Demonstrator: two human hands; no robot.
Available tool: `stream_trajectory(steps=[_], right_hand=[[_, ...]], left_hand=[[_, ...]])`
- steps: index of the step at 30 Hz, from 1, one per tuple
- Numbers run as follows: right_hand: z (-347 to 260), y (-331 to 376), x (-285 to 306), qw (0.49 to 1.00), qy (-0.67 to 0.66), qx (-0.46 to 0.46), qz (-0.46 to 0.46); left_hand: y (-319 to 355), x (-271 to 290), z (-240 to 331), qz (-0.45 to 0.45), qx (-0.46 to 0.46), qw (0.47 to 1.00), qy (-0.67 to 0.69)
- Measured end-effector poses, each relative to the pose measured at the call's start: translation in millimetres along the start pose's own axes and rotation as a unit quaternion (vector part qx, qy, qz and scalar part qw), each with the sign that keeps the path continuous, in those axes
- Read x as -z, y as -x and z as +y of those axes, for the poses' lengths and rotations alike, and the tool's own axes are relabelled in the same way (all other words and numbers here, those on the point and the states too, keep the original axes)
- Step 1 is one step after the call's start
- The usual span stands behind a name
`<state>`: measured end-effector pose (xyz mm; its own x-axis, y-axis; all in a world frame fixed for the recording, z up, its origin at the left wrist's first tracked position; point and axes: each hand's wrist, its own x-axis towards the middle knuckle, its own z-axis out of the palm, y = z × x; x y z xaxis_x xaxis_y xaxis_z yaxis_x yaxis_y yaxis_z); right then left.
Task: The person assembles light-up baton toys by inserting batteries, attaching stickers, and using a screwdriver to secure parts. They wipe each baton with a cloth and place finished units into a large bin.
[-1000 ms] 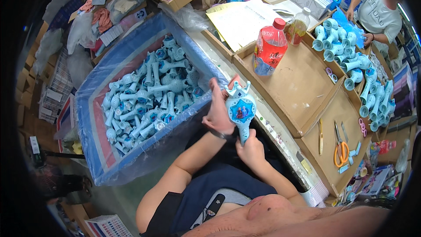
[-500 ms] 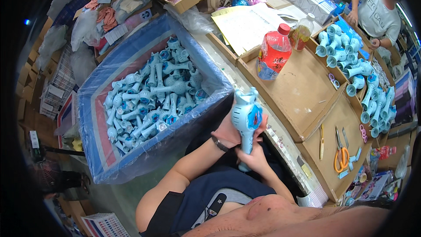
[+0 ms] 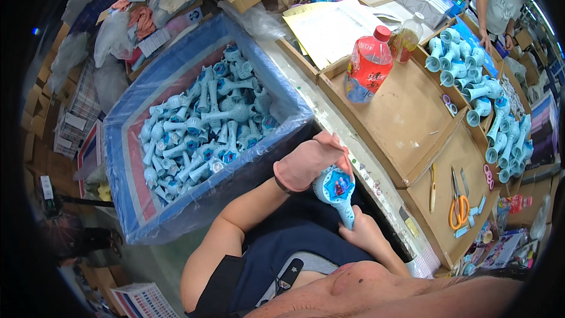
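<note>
A light-blue plastic toy wand [image 3: 334, 188] is tilted in front of my body. Its rounded head bears a dark-blue badge with a small picture, and its handle slopes down to the right. My right hand [image 3: 366, 231] grips that handle near its lower end. Over the top of the head curves my left hand [image 3: 309, 162], its fingers bent along the far side and hiding the tip. To the left, a large bin [image 3: 126, 191] lined with clear blue plastic holds a heap of similar wands [image 3: 200, 123].
Right of me, a cardboard tray [image 3: 391, 123] holds a red-capped bottle [image 3: 369, 68]. Orange-handled scissors [image 3: 458, 207] and a thin yellow tool [image 3: 433, 188] lie in the nearer tray. More blue pieces [image 3: 453, 59] stand beyond, near another person [image 3: 497, 3]. Papers [image 3: 329, 29] cover the far table.
The wand has dropped lower and tipped, and its badge faces up. My left hand has shifted from its side onto its top; the right hand has moved slightly right along with the handle.
</note>
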<state>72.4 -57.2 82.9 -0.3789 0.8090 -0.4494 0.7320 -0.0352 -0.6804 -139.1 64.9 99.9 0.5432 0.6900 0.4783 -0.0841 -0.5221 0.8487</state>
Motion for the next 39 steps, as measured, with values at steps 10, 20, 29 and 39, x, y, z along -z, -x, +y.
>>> stream_trajectory(steps=[10, 20, 29, 39], right_hand=[[4.8, 0.1, -1.8, 0.996, 0.087, -0.019, -0.001], [10.6, 0.4, -2.8, 0.995, 0.095, -0.015, -0.003], [50.9, -41.6, -38.4, 0.970, 0.009, 0.093, 0.223], [82.7, -90.0, -84.7, 0.915, -0.031, 0.170, 0.365]], left_hand=[[14.1, -17.3, -4.7, 0.120, 0.128, 0.930, 0.324], [13.9, -21.3, -15.9, 0.292, 0.279, 0.657, 0.637], [-0.1, -3.7, 28.2, 0.035, 0.130, 0.955, -0.265], [11.3, -26.5, 43.3, -0.054, 0.146, 0.959, -0.239]])
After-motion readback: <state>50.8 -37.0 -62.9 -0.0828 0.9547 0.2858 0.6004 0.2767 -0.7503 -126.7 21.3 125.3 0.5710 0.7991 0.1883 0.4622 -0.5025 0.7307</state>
